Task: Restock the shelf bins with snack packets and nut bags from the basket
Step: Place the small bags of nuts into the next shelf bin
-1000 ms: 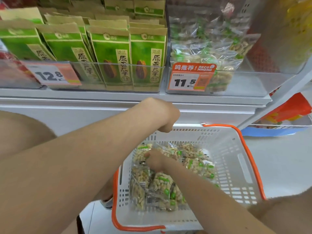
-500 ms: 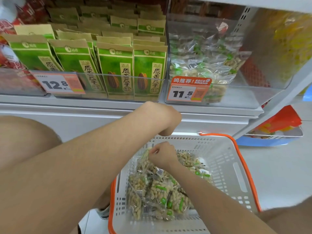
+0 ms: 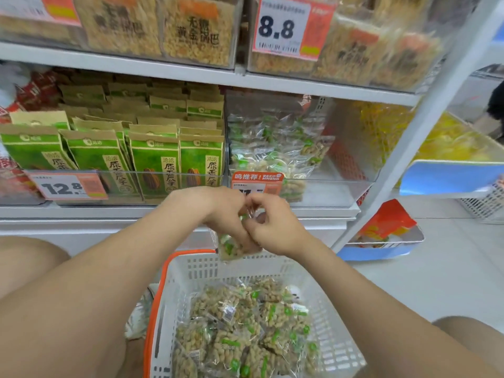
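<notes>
Clear plastic is caught between both hands. The left hand (image 3: 219, 211) and the right hand (image 3: 274, 226) meet in the middle of the view, and each one pinches the top of one nut bag (image 3: 231, 246) with curled fingers. The bag hangs down from them, full of pale nuts with green bits, just over the far rim of the white basket (image 3: 336, 339). A heap of bags (image 3: 245, 331) just like it lies in the basket, at 6 o'clock from the hands. At 12 to 1 o'clock from the hands sits the clear bin (image 3: 327, 190) with the same kind of bags inside, behind an orange price tag (image 3: 257, 178). At 10 o'clock stand the green seed packets (image 3: 155, 165). I think this is the carrying step: one bag is out of the basket but not yet in the bin. Next it needs to go up and over the bin's front wall, then be let go on the pile there, not in with the green ones.
</notes>
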Demonstrator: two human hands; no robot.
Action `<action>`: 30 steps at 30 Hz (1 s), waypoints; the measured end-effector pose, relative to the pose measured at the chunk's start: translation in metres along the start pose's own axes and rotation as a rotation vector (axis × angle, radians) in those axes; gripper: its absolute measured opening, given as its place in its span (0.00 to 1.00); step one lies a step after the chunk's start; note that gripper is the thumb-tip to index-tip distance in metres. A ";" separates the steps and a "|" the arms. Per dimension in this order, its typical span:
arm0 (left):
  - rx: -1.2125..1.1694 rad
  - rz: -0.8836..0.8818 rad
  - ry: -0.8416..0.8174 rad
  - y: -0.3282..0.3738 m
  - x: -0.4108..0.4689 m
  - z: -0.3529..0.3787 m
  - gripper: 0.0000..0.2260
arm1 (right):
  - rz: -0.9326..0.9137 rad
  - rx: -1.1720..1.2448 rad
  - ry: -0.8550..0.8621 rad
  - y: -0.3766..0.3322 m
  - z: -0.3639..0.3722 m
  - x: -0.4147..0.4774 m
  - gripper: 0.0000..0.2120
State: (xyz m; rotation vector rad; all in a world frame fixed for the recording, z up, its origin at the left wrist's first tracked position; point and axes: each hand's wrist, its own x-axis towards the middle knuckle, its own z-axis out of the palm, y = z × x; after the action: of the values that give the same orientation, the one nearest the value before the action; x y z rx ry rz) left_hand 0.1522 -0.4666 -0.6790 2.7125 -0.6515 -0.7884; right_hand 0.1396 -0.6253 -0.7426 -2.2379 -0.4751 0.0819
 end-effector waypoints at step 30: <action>0.031 -0.046 0.862 0.077 0.068 -0.023 0.17 | 0.138 0.071 0.749 0.034 -0.158 0.029 0.15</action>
State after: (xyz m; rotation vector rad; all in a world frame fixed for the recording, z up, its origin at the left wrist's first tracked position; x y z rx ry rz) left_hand 0.1892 -0.5641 -0.6640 2.7172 -0.3813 0.4053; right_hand 0.2109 -0.7492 -0.6614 -2.0386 0.0901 -0.6359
